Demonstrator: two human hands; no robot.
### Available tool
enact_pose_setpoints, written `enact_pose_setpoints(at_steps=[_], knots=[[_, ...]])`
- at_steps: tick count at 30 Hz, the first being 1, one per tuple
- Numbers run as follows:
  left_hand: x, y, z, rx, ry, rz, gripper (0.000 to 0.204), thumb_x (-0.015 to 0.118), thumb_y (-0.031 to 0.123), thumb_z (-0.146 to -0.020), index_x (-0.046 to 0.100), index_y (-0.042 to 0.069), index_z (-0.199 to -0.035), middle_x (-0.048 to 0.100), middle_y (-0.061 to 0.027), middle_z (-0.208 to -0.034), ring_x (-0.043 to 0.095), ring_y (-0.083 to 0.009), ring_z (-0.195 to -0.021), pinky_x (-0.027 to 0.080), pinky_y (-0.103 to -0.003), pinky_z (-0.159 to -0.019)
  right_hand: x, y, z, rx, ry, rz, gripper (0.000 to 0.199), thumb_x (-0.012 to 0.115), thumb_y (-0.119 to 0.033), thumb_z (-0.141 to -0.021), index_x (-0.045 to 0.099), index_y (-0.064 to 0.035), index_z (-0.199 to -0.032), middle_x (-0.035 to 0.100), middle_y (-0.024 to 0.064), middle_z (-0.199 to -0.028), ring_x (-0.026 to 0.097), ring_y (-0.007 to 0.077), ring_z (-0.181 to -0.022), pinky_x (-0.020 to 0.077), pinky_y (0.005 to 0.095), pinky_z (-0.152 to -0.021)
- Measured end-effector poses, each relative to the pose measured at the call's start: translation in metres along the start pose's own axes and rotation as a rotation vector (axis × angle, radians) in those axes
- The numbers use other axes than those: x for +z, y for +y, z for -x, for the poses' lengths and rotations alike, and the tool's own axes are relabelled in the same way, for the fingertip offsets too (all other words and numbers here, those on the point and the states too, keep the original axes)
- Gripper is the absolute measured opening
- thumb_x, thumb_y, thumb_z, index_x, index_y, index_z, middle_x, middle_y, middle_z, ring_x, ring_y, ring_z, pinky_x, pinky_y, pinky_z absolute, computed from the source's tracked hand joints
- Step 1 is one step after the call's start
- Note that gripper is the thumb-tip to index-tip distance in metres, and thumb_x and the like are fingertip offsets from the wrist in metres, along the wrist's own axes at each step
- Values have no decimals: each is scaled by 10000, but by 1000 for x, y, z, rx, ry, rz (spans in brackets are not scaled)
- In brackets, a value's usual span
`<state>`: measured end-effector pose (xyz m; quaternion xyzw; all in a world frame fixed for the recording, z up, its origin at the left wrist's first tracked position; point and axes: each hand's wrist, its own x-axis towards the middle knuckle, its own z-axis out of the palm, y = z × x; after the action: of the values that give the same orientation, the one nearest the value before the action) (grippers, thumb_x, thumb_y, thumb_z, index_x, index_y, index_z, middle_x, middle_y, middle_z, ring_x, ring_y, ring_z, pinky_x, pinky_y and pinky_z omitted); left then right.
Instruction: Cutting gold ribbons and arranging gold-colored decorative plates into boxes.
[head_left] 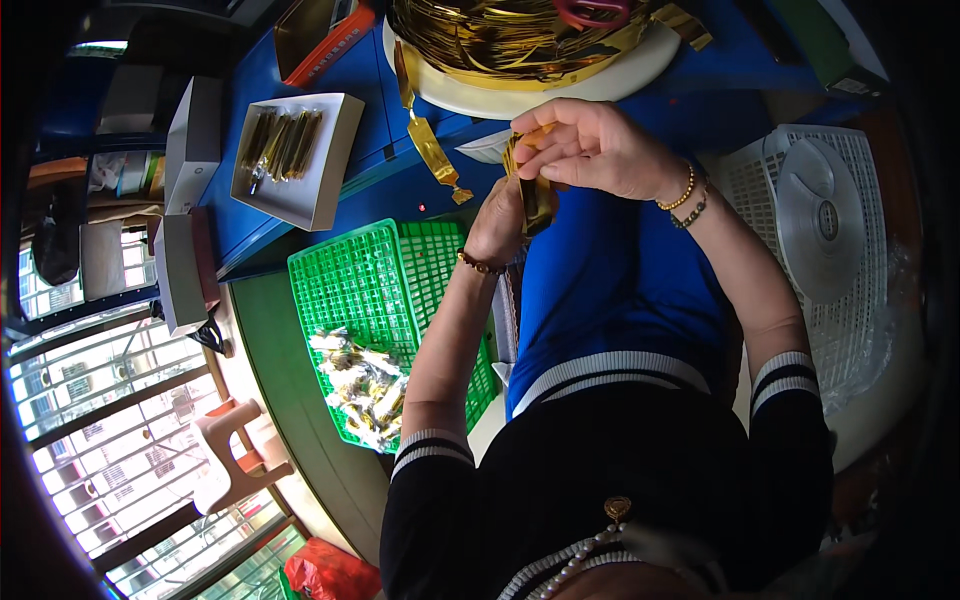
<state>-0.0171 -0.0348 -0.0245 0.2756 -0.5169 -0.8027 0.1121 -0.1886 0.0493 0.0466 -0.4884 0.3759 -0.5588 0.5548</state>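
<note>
My left hand (pixel 497 225) is closed around a gold foil packet strip (pixel 540 208), held upright above my lap. From the other side my right hand (pixel 607 150) pinches the strip's upper part between thumb and fingers. Just ahead, a large coil of gold foil packets (pixel 500 45) lies on a round white tray (pixel 440 92). A strip of joined gold packets (pixel 432 152) hangs off the tray's left side over the table edge. Purple-pink scissors handles (pixel 590 14) rest on the coil. What is inside the foil cannot be made out.
On the blue table (pixel 375 125) stand a white open box (pixel 325 165) of slim gold packets and a red-edged box (pixel 330 50). Below left is a green basket (pixel 345 265) with crumpled silver-gold wrappers (pixel 360 385). At right, a white basket (pixel 755 170) holds a clear plastic reel (pixel 820 225).
</note>
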Motion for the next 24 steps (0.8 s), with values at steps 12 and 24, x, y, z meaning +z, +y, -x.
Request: enact_pose_setpoints(at_steps=[12,24], knots=[[26,16,16,26,-132,-35,566,364,571,-890,577,54,-969,565,-8,-666,485,-65,-559,338,-199,-471,-8,15,-17,23,293,333,223,600,-193,-863,628,12,-778,526,-16,-550,410,10,-473,334,176,-420],[29,7,17,20,21,33,302,490,330,-919,576,53,-835,543,-12,-650,485,-83,-564,358,-206,-506,-4,44,10,37,260,181,571,673,-246,-808,401,46,-1217,562,97,-977,541,91,-819,461,207,-722]])
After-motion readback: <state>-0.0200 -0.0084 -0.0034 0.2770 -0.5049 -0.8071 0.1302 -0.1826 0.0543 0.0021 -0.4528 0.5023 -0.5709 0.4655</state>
